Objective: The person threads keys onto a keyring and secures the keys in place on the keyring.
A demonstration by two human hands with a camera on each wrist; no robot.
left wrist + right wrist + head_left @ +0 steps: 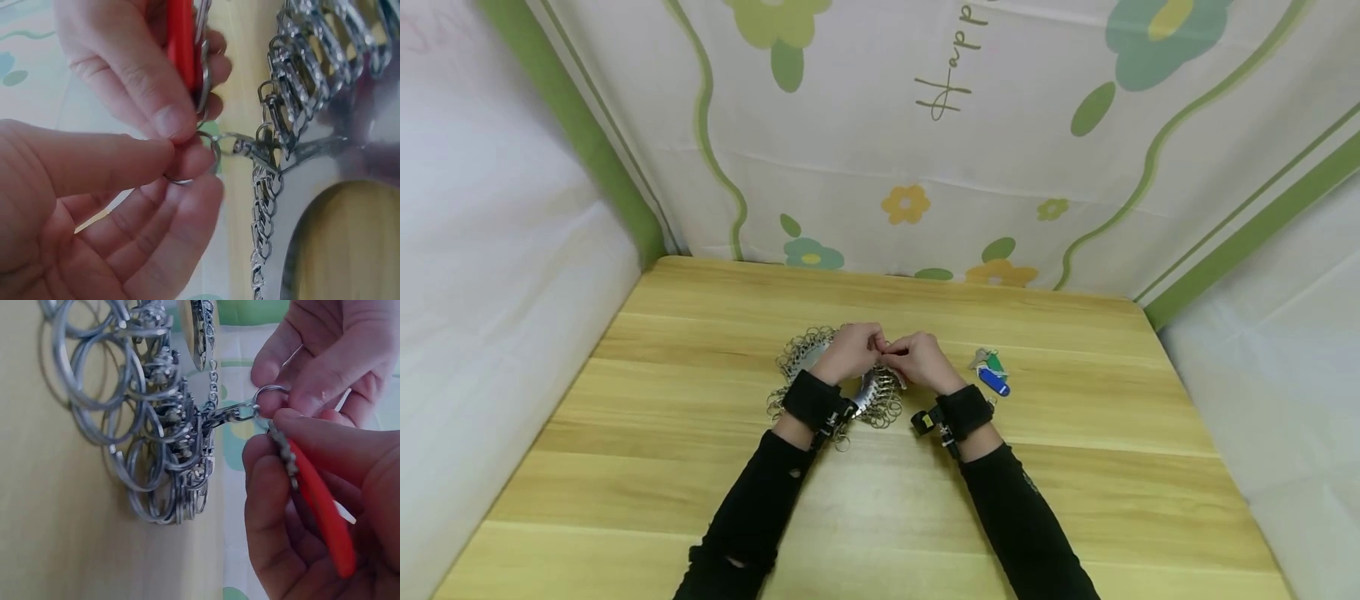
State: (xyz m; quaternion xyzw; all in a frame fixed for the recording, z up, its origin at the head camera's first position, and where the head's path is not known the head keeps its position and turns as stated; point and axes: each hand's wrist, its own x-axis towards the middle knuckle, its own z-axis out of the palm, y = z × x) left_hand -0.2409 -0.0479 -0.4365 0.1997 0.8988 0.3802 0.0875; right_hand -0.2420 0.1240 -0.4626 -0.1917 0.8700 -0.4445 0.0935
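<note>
A flat metal ring plate (867,396) is fringed with many small key rings (886,408) on clips. Over its right edge, my left hand (850,354) pinches one key ring (269,389) between thumb and fingers, and a small metal clip (228,415) links that ring to the plate. Right beside it, fingertips meeting at the ring, my right hand (921,362) grips a key (289,456) with a red key tag (325,512). The fingertips partly hide where key and ring come together.
Right of the hands lie a blue key tag (994,382), a green key tag (995,362) and a key (978,358) on the wooden table (1075,483). A white flowered cloth (850,125) rises behind the table, with white cloth on both sides.
</note>
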